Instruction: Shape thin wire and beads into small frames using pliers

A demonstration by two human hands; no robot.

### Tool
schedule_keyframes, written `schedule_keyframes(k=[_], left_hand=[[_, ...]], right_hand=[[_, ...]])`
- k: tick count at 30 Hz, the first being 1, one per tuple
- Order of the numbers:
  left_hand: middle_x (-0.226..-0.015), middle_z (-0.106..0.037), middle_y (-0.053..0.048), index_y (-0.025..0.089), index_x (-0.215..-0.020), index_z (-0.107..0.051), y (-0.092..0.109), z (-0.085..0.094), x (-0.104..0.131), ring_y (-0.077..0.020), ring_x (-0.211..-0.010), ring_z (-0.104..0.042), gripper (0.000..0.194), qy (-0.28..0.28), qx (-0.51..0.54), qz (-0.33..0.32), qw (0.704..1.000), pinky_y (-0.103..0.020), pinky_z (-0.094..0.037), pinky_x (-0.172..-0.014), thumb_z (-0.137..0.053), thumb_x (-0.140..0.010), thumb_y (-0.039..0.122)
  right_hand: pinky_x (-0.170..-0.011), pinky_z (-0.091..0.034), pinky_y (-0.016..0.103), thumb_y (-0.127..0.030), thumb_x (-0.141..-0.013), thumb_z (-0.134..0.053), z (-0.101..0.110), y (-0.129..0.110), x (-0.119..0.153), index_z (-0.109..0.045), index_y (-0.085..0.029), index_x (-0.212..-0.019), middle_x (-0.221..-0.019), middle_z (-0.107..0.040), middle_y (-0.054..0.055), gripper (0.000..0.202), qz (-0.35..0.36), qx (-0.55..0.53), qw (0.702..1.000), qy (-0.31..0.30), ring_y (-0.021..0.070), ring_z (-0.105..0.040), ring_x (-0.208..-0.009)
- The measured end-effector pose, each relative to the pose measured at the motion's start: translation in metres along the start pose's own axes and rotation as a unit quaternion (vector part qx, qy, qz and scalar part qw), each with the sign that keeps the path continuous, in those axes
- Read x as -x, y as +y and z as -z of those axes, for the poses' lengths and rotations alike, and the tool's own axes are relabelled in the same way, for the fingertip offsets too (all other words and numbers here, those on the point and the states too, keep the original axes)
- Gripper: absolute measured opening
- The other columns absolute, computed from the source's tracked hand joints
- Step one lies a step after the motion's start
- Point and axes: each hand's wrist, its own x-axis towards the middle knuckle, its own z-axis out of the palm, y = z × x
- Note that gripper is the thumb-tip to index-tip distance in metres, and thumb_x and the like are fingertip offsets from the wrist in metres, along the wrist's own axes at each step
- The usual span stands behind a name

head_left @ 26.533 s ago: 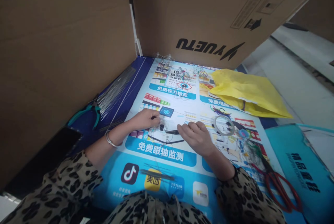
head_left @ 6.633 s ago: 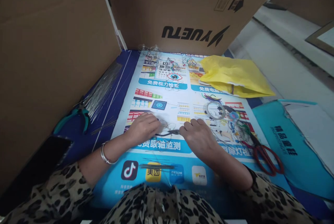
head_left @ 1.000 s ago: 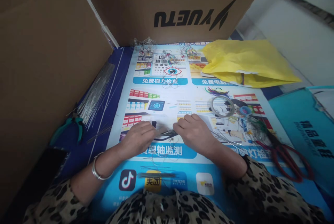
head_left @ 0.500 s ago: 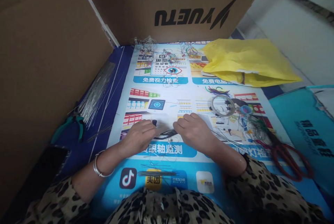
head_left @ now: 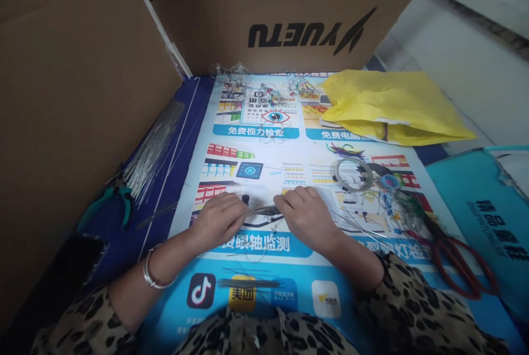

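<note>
Over a printed sheet (head_left: 326,267), my left hand (head_left: 219,221) and my right hand (head_left: 309,216) face each other, both closed. A few thin grey wires (head_left: 261,210) stretch across the gap between them, pinched at either end. Just below hangs or lies a fine wire piece (head_left: 273,220) with small beads; whether it joins the held wires I cannot tell. Loose straight wires (head_left: 359,225) lie beside my right wrist, and a short bundle of wires (head_left: 243,283) rests close to my body.
Pliers (head_left: 107,206) and a long wire bundle (head_left: 152,151) lie left. Right are a tape roll (head_left: 336,181), red-handled scissors (head_left: 448,258), a yellow bag (head_left: 392,101) and a teal bag (head_left: 467,189). Cardboard (head_left: 206,19) stands behind; wire tangles (head_left: 268,93) lie before it.
The whole view has shifted slightly downward. My hands keep nearly the same positions, and the wires between them now tilt a little differently.
</note>
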Motion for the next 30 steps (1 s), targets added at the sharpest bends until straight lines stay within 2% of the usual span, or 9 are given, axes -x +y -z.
schedule_keyframes(k=[8, 11, 15, 17, 23, 30], left_hand=[[-0.074, -0.064, -0.004, 0.016, -0.087, -0.059, -0.0012, -0.0004, -0.0012, -0.0147, -0.070, -0.057, 0.013, 0.036, 0.030, 0.040, 0.998, -0.028, -0.046, -0.063, -0.046, -0.089, 0.018], [-0.075, -0.064, -0.004, 0.016, -0.087, -0.059, -0.0010, -0.0017, -0.0014, -0.0141, -0.070, -0.056, 0.013, 0.032, 0.042, 0.068, 0.996, -0.028, -0.046, -0.064, -0.046, -0.089, 0.019], [-0.080, -0.064, -0.004, 0.016, -0.090, -0.059, 0.0003, -0.0022, -0.0023, -0.0143, -0.073, -0.056, 0.011, 0.023, 0.077, 0.079, 0.994, -0.028, -0.047, -0.064, -0.048, -0.089, 0.018], [-0.081, -0.063, -0.005, 0.016, -0.091, -0.059, 0.0008, -0.0021, -0.0027, -0.0150, -0.076, -0.056, 0.011, 0.027, 0.082, 0.082, 0.993, -0.028, -0.047, -0.065, -0.049, -0.088, 0.018], [-0.081, -0.062, -0.005, 0.015, -0.090, -0.060, -0.0015, -0.0035, -0.0008, -0.0150, -0.078, -0.055, 0.011, 0.038, 0.088, 0.084, 0.992, -0.027, -0.047, -0.067, -0.050, -0.088, 0.017], [-0.081, -0.062, -0.004, 0.016, -0.087, -0.059, -0.0042, -0.0062, 0.0013, -0.0141, -0.078, -0.055, 0.012, 0.037, 0.092, 0.075, 0.992, -0.025, -0.046, -0.068, -0.048, -0.089, 0.016]], right_hand=[[-0.072, -0.030, 0.034, -0.015, -0.085, -0.049, 0.0018, 0.0034, 0.0056, -0.059, -0.019, -0.110, -0.088, -0.060, 0.007, 0.027, -0.047, -0.037, 0.997, -0.048, 0.0194, -0.046, -0.081], [-0.073, -0.033, 0.034, -0.019, -0.085, -0.052, 0.0009, 0.0065, 0.0074, -0.056, -0.019, -0.116, -0.094, -0.062, 0.006, 0.030, -0.059, -0.066, 0.995, -0.035, 0.0192, -0.049, -0.083], [-0.073, -0.038, 0.032, -0.034, -0.084, -0.058, 0.0014, 0.0088, 0.0084, -0.059, -0.017, -0.109, -0.097, -0.063, 0.008, 0.030, -0.074, -0.114, 0.990, 0.028, 0.0192, -0.053, -0.085], [-0.072, -0.040, 0.032, -0.036, -0.083, -0.059, 0.0031, 0.0086, 0.0081, -0.061, -0.017, -0.104, -0.094, -0.063, 0.008, 0.029, -0.068, -0.136, 0.988, 0.042, 0.0194, -0.054, -0.086], [-0.074, -0.042, 0.032, -0.034, -0.085, -0.056, 0.0035, 0.0066, 0.0053, -0.063, -0.017, -0.095, -0.085, -0.062, 0.007, 0.021, -0.019, -0.172, 0.985, 0.017, 0.0182, -0.052, -0.082], [-0.075, -0.041, 0.032, -0.034, -0.086, -0.054, -0.0018, 0.0073, 0.0027, -0.063, -0.016, -0.087, -0.084, -0.061, 0.007, 0.021, 0.012, -0.177, 0.984, 0.019, 0.0179, -0.051, -0.081]])
